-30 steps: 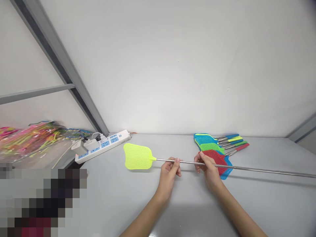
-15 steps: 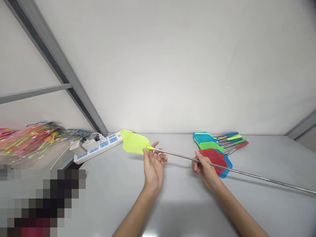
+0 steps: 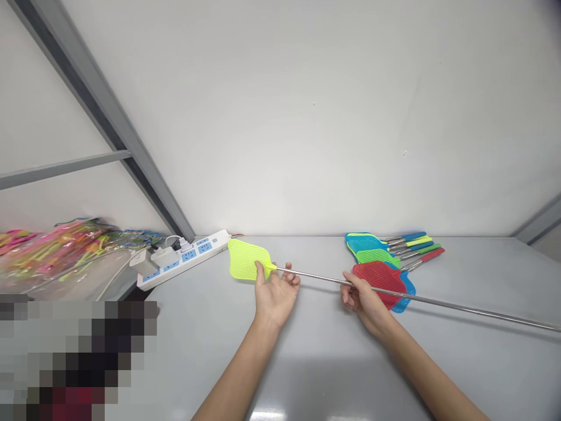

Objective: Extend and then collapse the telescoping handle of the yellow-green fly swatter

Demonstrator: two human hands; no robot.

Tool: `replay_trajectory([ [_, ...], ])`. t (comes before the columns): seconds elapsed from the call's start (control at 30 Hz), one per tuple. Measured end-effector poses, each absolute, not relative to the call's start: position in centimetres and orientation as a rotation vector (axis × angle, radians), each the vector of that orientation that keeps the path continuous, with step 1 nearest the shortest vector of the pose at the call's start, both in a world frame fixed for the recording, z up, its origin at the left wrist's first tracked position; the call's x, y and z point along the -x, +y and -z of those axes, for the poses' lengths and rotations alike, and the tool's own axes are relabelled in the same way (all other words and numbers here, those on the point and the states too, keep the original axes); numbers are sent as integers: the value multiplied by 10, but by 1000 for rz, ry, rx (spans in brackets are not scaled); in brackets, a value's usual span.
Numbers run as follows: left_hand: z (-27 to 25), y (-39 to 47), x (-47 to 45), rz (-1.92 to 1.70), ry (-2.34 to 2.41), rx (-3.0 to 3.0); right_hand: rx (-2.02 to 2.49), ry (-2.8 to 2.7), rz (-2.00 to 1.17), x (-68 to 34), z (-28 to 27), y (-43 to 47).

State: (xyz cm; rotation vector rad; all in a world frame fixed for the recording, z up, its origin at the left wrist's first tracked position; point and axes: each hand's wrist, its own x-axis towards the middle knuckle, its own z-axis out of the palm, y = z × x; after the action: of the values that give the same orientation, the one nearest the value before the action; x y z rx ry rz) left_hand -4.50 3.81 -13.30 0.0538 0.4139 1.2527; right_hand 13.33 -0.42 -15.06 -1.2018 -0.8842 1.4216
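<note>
A yellow-green fly swatter (image 3: 249, 259) with a long, extended metal rod lies across both hands, its mesh head at the left. My left hand (image 3: 276, 295) is at the neck, thumb against the edge of the head and fingers curled behind the rod. My right hand (image 3: 362, 298) pinches the rod between thumb and fingers farther right. The rod runs out of view at the right edge, so its handle is hidden. Behind my right hand lies a pile of fly swatters, with a red swatter head (image 3: 379, 280) over a blue one (image 3: 407, 295).
Coloured handles (image 3: 432, 254) of the piled swatters point right. A white power strip (image 3: 188, 257) with plugs stands at the left. Beyond it lie colourful items in clear plastic bags (image 3: 65, 251). A white wall (image 3: 307, 117) rises behind the grey table (image 3: 315, 362).
The yellow-green swatter has shifted slightly right, and its head is lower. My left fingers have curled in more around the neck. My right hand still pinches the rod.
</note>
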Motion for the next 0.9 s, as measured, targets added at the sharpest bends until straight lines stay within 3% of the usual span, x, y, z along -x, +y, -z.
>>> replay_trajectory([
  [0.6, 154, 45, 43, -1493, 804, -323, 1297, -1145, -1232, -133, 150, -3],
  [0.9, 161, 36, 35, -1525, 897, -461, 1156, -1200, -1426, -135, 144, -4],
])
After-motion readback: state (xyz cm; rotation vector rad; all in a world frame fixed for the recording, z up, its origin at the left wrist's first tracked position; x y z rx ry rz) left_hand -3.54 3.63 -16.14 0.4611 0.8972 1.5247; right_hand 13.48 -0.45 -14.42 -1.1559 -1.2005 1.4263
